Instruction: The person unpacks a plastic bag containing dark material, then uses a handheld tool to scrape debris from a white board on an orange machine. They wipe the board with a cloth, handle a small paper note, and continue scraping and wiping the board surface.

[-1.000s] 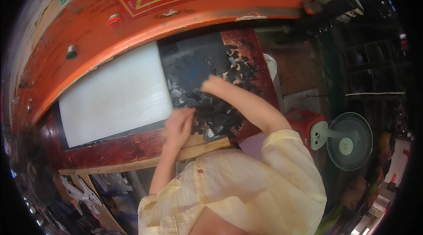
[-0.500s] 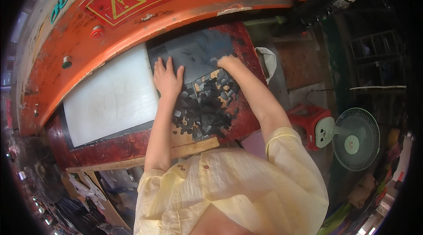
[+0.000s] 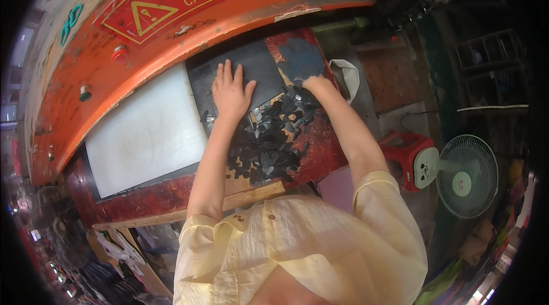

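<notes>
Lying right of white board [image 3: 146, 133], black scraps [image 3: 269, 153] on counter [image 3: 325, 153]; farther, just right of board, left hand [image 3: 230, 92] flat on black sheet [image 3: 263, 65], fingers [image 3: 228, 70] apart; well right of board, right hand [image 3: 314, 82] at blurred blue thing [image 3: 302, 59], fingers: cannot tell.

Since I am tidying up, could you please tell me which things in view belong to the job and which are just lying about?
Job, by the look of it:
black sheet, under the left hand
blue cloth-like thing, blurred, apparently in the right hand
loose black pieces
white board

Apart from it:
fan
red stool
</notes>
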Tool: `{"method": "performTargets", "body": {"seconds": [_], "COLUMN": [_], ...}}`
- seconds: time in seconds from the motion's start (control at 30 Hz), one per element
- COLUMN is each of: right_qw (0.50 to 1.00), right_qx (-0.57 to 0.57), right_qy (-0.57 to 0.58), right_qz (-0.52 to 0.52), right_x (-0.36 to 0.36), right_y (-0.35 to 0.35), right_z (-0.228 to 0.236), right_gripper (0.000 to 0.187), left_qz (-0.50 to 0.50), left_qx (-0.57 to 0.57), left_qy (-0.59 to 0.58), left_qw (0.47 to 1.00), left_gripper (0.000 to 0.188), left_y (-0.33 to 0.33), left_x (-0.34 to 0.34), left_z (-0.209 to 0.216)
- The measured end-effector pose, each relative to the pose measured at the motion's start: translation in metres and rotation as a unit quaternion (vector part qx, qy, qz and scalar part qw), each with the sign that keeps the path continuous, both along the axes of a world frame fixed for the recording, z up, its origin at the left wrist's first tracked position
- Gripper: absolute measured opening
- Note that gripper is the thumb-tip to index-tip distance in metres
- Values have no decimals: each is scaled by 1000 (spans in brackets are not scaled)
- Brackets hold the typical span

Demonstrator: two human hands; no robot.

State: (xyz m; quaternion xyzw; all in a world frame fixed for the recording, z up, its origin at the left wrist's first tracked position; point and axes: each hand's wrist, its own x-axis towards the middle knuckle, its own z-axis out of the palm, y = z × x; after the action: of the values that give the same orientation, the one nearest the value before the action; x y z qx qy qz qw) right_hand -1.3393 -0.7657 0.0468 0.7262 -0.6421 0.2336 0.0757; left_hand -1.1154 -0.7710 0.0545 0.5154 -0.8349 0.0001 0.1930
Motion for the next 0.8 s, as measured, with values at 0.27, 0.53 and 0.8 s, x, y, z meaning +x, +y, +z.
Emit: {"method": "performTargets", "body": {"seconds": [0.27, 0.53, 0.8], "right_qw": [942, 940, 900], "right_qx": [299, 279, 270], "right_qy": [-57, -189, -336], "right_qz": [142, -59, -60], "right_x": [-8, 36, 28], "right_y": [79, 5, -6], "right_z": [26, 36, 17], "right_gripper": [30, 45, 41], "left_qz": [-241, 214, 240], "left_qx": [276, 278, 473], "left_qy": [113, 444, 515], "left_qw": [924, 824, 673], "left_gripper": [33, 48, 37], "left_y": [60, -8, -9], "left_x": [34, 43, 45], "left_z": [19, 5, 28]}}
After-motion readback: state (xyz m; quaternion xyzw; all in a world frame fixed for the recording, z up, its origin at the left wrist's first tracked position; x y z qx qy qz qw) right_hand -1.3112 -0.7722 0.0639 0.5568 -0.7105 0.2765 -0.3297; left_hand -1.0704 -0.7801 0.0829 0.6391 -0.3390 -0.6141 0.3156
